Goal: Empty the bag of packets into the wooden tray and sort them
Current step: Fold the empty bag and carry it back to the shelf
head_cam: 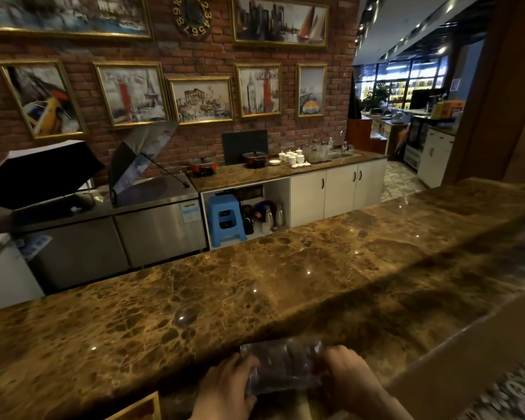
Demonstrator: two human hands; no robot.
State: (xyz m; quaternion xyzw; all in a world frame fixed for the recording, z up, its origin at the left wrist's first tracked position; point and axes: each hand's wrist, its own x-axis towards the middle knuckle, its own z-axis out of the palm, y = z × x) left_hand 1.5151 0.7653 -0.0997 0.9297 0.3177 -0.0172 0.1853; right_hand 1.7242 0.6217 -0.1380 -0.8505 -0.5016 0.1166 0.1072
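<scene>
At the 6 o'clock edge of the view, both hands grip a clear plastic bag [281,369] with dark contents: the left hand [225,389] closes on its 9 o'clock end and the right hand [353,378] on its 3 o'clock end, holding it over the near edge of the brown marble tabletop [255,283]. A corner of the wooden tray [143,409] shows at about 7 o'clock, just left of the left hand, with its inside out of view. The packets inside the bag are too blurred to tell apart.
</scene>
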